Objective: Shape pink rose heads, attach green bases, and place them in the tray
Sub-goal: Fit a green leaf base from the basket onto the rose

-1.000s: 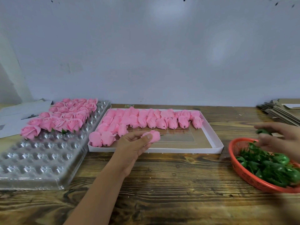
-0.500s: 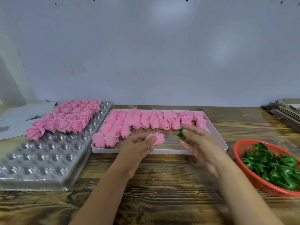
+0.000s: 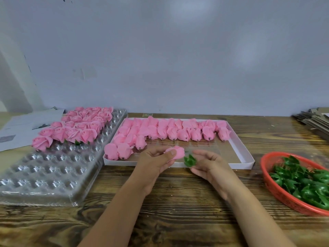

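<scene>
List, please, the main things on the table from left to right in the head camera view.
Papers → clear plastic tray with finished roses → white box of unshaped rose heads → red basket of green bases.

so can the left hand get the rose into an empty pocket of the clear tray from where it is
Probably yes. The left hand grips the pink rose head, and the clear tray lies just to its left with bare pockets along its near rows. Nothing stands between them. The green base in the right hand isn't attached yet.
</scene>
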Action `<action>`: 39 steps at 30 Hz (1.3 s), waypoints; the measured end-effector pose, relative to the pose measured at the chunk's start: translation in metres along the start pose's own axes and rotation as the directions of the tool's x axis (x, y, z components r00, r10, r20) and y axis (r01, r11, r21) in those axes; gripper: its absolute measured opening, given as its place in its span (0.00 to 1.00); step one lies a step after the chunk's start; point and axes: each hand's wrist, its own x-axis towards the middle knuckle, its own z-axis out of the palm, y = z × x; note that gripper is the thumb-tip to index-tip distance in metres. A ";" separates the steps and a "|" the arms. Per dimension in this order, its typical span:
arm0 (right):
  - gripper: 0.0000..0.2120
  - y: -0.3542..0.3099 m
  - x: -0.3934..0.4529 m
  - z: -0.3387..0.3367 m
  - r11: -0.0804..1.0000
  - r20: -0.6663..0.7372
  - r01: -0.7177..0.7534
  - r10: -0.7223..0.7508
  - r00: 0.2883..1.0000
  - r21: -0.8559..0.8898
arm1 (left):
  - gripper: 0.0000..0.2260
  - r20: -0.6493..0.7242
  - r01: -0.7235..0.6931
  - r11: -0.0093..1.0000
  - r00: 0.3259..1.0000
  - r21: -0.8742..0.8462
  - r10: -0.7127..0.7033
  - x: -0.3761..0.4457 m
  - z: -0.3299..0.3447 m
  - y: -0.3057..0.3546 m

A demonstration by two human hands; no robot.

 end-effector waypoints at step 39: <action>0.19 0.000 -0.009 -0.001 0.995 0.313 0.100 -0.095 0.945 0.000 | 0.17 0.169 0.185 0.976 0.972 -0.116 -0.164 -0.003 0.002 0.001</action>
